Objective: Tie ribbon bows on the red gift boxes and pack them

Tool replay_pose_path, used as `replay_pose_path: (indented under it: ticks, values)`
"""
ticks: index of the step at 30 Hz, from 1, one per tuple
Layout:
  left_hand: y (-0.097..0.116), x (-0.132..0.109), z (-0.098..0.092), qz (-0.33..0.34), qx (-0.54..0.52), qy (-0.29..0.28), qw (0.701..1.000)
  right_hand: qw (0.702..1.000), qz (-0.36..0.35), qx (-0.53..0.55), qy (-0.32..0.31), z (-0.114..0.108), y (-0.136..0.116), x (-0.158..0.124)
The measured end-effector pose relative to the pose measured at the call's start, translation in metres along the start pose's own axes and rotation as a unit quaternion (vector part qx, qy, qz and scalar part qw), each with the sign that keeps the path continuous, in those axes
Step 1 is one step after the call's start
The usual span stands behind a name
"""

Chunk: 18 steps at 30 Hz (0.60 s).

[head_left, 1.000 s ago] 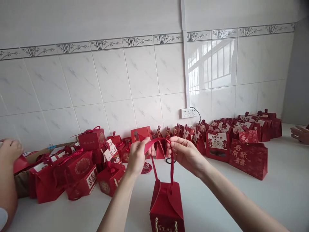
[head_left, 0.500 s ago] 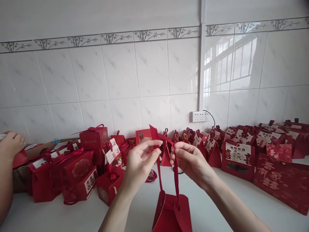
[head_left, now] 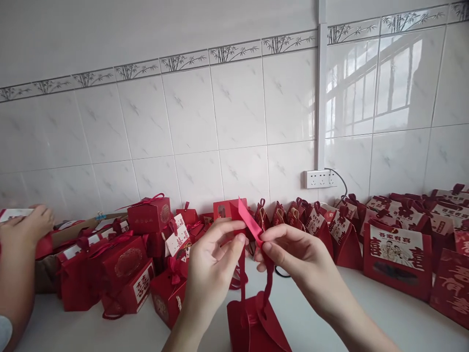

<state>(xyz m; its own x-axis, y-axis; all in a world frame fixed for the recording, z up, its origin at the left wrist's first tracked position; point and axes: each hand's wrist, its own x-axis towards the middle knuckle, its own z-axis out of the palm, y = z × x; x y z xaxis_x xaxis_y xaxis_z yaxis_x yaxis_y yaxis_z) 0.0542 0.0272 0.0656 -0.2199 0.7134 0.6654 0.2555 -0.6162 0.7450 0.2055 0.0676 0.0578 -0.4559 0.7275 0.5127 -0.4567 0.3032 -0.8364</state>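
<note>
A red ribbon (head_left: 249, 221) rises in two strands from the holes of a red gift box (head_left: 256, 325) at the bottom centre. My left hand (head_left: 216, 264) pinches the left strand between thumb and forefinger. The other strand is pinched by my right hand (head_left: 298, 259), and a loose ribbon end points up and left from those fingertips. Both hands are above the box, close together but apart. The box's top flaps stand partly folded, and its lower part is cut off by the frame.
Several red gift boxes (head_left: 117, 264) are stacked on the white table (head_left: 322, 308) at left, with more boxes (head_left: 397, 259) at right. A co-worker's hand (head_left: 31, 225) holds a red and white item at far left. A power strip (head_left: 320, 179) hangs on the tiled wall.
The ribbon end has swung from near my left fingers toward my right, now slanting between the hands. My hands have moved slightly closer together. The view has turned a little left.
</note>
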Motion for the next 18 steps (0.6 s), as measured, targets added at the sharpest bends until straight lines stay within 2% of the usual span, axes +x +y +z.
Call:
replay_pose_path:
  ticks: [4,9,15,18]
  values:
    - [-0.0034,-0.0004,0.0035,-0.028,-0.059,-0.015,0.998,0.998,-0.004,-0.058,0.019,-0.0015,-0.0007,-0.0001]
    - [0.0024,-0.0054,0.0049,-0.010,-0.076,-0.036,0.996,0.990,-0.060,-0.123,0.022,0.0053,-0.0039,-0.0054]
    - [-0.0007,-0.0085,0.0016,0.024,-0.086,0.032,0.996,0.987,-0.066,-0.131,0.058,0.0045,-0.0059,-0.0058]
    - [-0.0007,-0.0081,0.0008,0.015,-0.065,0.024,0.997,0.985,-0.074,-0.133,0.079,-0.0014,-0.0077,-0.0036]
